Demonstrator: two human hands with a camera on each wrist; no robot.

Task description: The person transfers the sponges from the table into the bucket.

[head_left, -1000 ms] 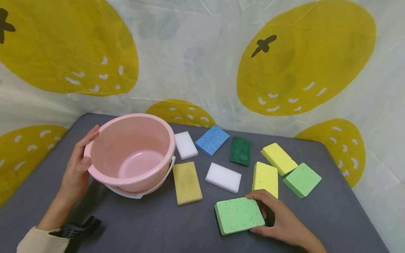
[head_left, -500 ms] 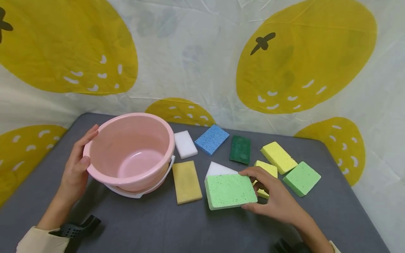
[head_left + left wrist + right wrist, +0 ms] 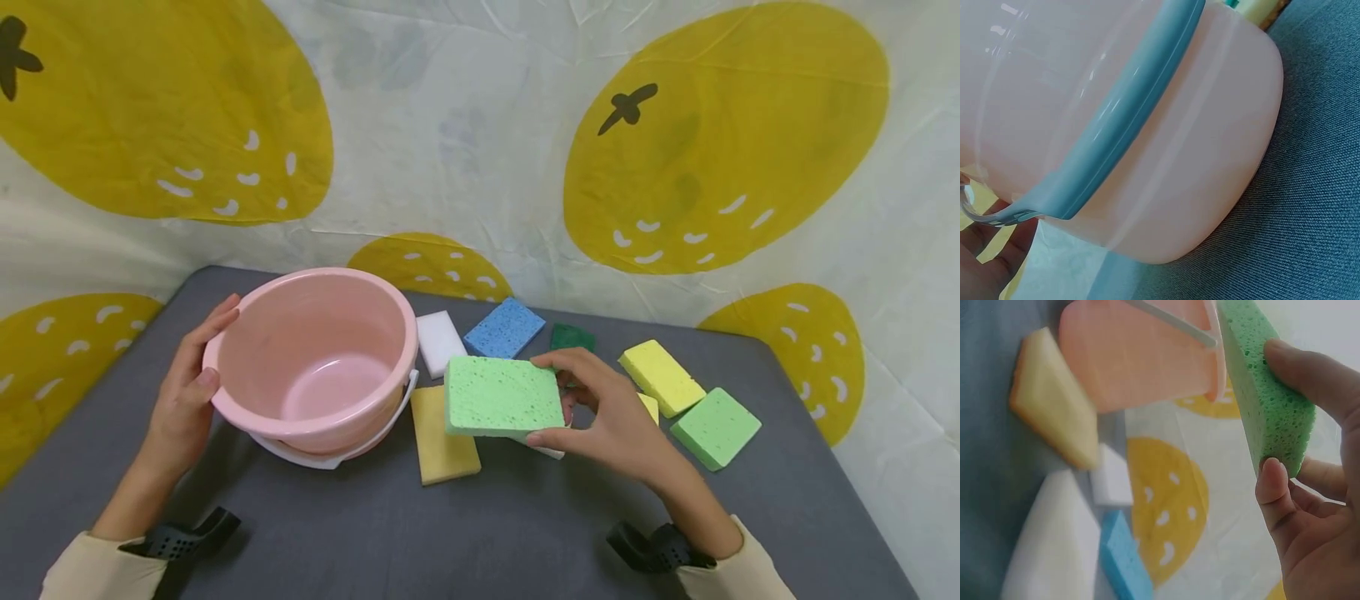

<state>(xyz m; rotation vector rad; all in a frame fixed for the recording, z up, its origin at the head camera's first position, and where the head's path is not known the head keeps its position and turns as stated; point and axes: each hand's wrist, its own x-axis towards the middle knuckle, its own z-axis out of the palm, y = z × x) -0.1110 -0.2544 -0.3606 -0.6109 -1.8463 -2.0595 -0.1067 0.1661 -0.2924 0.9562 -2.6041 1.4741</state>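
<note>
My right hand (image 3: 600, 408) pinches a light green sponge (image 3: 504, 396) by its right end, thumb on the near edge and fingers on the far one. The sponge is held up over the table, overlapping a white sponge and a tan sponge (image 3: 442, 442) in the head view. In the right wrist view the thick green sponge (image 3: 1272, 394) is well above the other sponges. My left hand (image 3: 183, 392) holds the rim of a pink bucket (image 3: 322, 425) at its left side, thumb outside. The bucket's inside shows only its bare bottom. Its white handle (image 3: 330, 462) hangs down in front.
Behind lie a white sponge (image 3: 440, 342), a blue sponge (image 3: 506, 327) and a dark green scouring pad (image 3: 572, 337). On the right are a yellow sponge (image 3: 660, 377) and a second green sponge (image 3: 717, 427). A fruit-printed cloth (image 3: 450, 125) hangs behind the grey table (image 3: 360, 533).
My right hand has lifted the light green sponge and carried it left and away from me toward the bucket. The left hand and bucket stay in place.
</note>
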